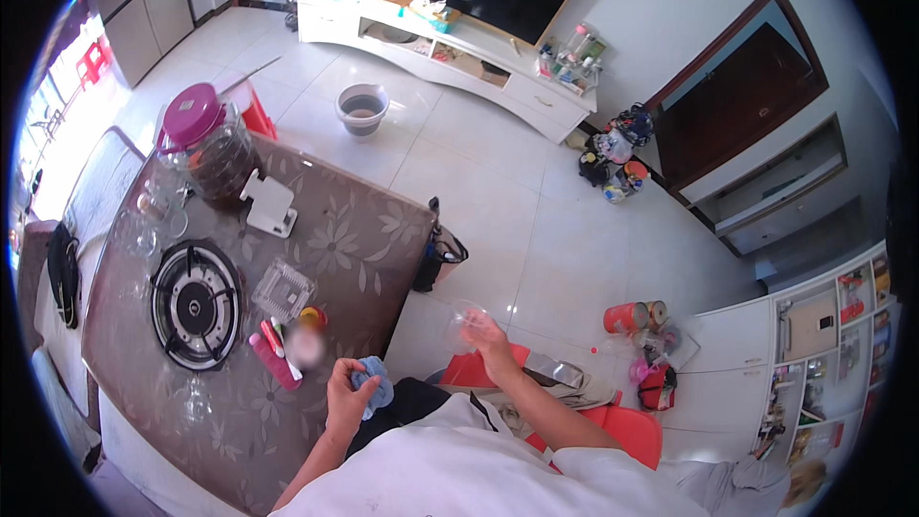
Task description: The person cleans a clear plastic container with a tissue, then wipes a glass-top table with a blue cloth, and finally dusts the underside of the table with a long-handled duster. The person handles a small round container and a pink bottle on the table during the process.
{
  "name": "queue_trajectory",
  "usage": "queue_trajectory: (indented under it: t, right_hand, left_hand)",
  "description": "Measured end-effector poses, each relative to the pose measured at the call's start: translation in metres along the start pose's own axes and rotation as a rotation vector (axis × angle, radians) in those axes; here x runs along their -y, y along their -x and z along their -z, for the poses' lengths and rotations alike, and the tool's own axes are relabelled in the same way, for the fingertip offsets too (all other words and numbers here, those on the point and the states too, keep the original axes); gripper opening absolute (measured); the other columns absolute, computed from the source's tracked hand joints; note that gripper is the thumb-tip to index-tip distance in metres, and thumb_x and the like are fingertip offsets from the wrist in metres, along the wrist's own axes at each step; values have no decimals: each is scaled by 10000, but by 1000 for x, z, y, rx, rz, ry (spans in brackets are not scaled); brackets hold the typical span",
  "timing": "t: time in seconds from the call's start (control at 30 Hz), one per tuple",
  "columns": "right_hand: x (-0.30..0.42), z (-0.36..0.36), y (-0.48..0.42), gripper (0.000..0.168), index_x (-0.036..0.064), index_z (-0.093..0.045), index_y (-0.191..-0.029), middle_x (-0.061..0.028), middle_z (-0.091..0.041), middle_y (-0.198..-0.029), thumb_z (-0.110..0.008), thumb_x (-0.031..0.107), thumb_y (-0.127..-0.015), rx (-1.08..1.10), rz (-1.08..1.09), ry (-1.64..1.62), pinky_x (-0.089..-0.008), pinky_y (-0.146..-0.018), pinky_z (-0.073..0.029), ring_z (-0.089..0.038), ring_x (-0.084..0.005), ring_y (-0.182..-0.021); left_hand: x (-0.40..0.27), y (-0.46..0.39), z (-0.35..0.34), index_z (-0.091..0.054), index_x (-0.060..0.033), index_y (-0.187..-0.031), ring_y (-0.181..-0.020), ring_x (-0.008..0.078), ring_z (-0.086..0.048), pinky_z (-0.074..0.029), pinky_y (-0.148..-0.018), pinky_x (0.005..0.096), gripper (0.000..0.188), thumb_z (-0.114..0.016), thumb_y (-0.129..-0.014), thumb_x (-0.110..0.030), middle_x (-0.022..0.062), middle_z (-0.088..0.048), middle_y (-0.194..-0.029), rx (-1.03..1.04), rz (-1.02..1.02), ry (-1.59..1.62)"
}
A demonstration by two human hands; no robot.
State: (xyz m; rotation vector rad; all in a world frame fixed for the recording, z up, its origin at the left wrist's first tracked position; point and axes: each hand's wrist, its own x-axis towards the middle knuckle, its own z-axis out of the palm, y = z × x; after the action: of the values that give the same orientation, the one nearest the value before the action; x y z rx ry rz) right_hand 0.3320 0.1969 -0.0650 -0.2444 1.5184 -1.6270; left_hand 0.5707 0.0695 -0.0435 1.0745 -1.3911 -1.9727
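Observation:
My left hand [350, 391] holds a bunched blue cloth [373, 386] by the near edge of the table. Further right, past the table's edge and above a red plastic stool, my right hand [484, 342] grips a clear, see-through container [464, 324]. Nearest to the cloth on the patterned tabletop [330, 251] lie a pink bottle [276, 362], red and green tubes and a round item that is blurred. Behind them is a clear plastic box [284, 289], with a gas burner [194, 307] to its left.
A big glass jar with a purple lid [194, 113] stands at the table's far corner, beside a white stand [270, 205] and glassware. A bucket [362, 109] is on the floor beyond. Red stools [624, 431], cans [626, 317] and bags are to the right. Another person is at lower right.

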Motion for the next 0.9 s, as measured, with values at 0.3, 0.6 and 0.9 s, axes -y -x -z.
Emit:
queue_trajectory:
  t: [0.3,0.6,0.9]
  right_hand:
    - [5,153,-26,622,39,-431,-1268,-56,-581,-1090,-725,213,-749,-541,-93,80,-256,-755,-419,-539,-125,-957]
    - [18,301,-92,510,75,-479,-1168,-24,-588,-1093,-726,224,-747,-893,-87,-164,-233,-622,-417,-550,-98,-897]
    - [41,404,-71,456,133,-491,-1151,21,-569,-1036,-713,218,-761,-1174,-27,-318,-260,-655,-415,-525,-80,-893]
  left_hand:
    - [-35,-60,-82,-468,-56,-903,-765,65,-492,-406,-703,200,216,-614,-768,30,9,-513,-841,161,135,105]
    - [-55,-195,-190,-472,-90,-926,-775,119,-559,-444,-692,245,178,-544,-819,32,30,-568,-863,216,230,195]
    - [-76,-307,-301,-467,-111,-923,-804,137,-557,-461,-712,269,134,-502,-851,-4,30,-563,-870,292,267,256]
